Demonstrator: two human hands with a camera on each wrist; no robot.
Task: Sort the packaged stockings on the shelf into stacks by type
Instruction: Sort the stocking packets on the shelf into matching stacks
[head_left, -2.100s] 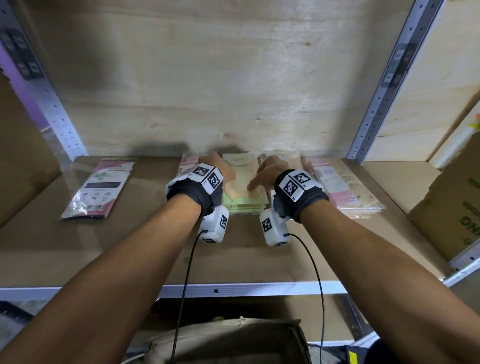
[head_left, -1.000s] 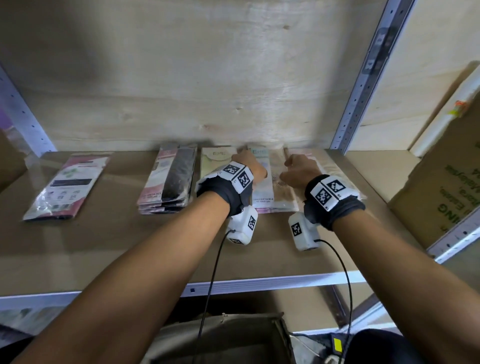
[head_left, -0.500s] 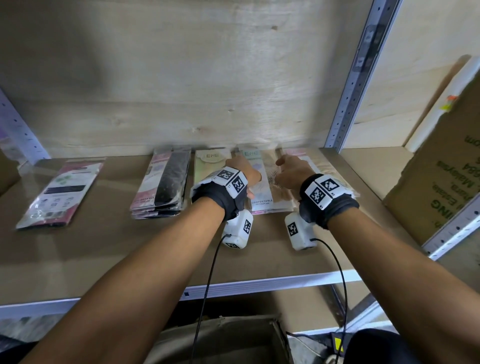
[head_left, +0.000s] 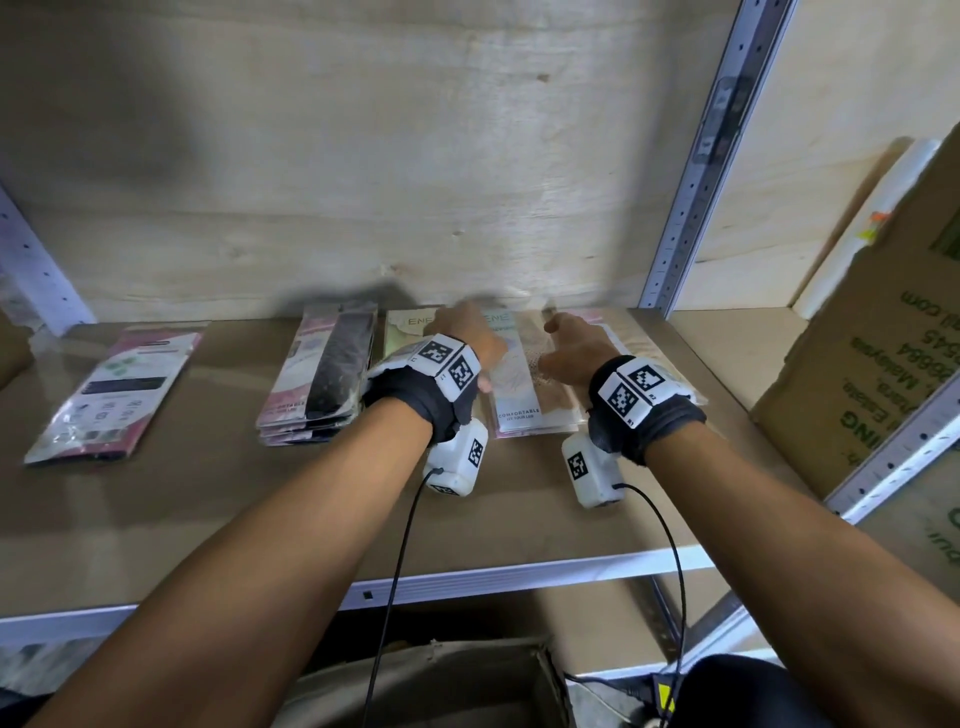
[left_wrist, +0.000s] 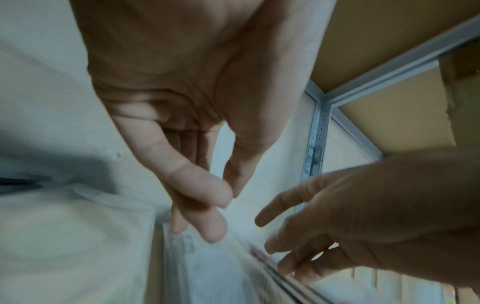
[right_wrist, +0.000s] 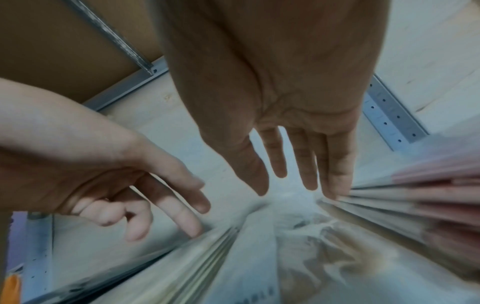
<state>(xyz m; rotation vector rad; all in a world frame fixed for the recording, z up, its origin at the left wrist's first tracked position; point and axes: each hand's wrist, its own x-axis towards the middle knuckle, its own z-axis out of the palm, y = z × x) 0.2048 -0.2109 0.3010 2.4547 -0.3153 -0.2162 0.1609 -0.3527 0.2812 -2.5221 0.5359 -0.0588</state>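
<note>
Both hands have slid rightward off the green stack; left hand (head_left: 464, 332) and right hand (head_left: 569, 347) hover slack-fingered, holding nothing, squaring the beige stack (head_left: 530, 387); next, the pink packets (head_left: 615, 332).

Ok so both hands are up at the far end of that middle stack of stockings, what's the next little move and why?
Probably close the left hand and right hand onto the sides of the middle stack and square it. Both hands hover open, gripping nothing, and in the right wrist view the packet edges look fanned rather than flush.
</note>
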